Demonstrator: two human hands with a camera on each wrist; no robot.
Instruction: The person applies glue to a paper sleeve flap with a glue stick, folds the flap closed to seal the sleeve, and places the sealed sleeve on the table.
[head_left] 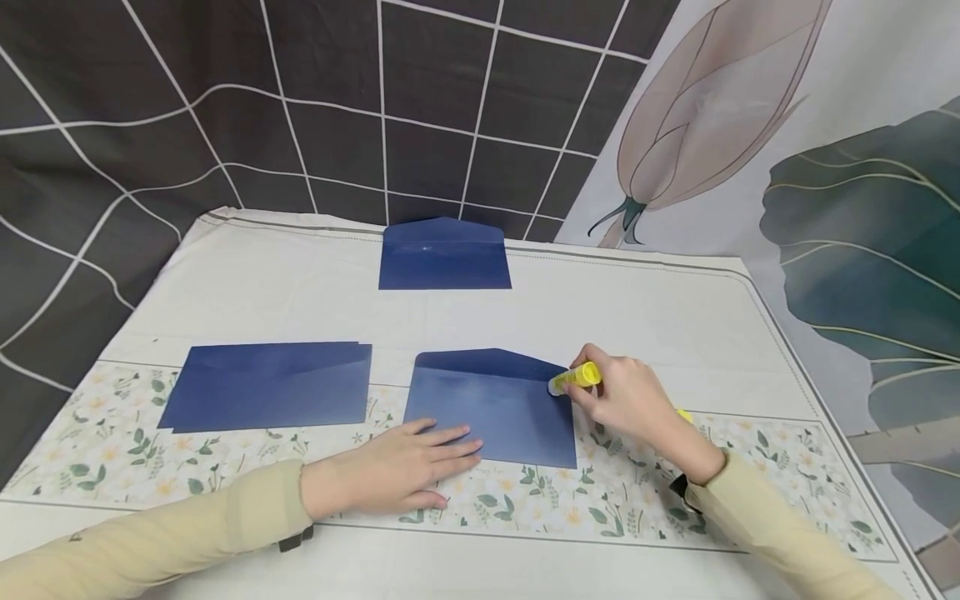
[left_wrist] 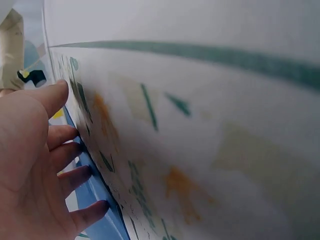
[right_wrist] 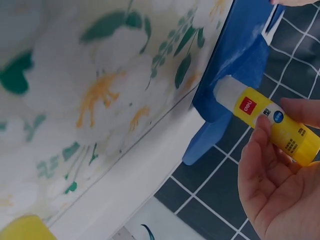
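Behind, dark checked cloth [head_left: 435,96]; in front, white table [head_left: 637,325] with a flowered band [head_left: 645,500]

On the band, one blue envelope [head_left: 510,417], its flap open to the far side; over its lower left part, left hand [head_left: 401,467], palm down, fingers straight and spread, gripping nothing; at its upper right, near the fold of the flap, glue stick [head_left: 576,378], tilted, white end against the paper, pinched by thumb and fingers of right hand [head_left: 633,396]; to the left, apart, stacked envelopes [head_left: 270,387], not exactly edge to edge; at the far table edge, another envelope [head_left: 445,265], flap also open; near right wrist, small yellow object [right_wrist: 27,230], partly hidden in the head view
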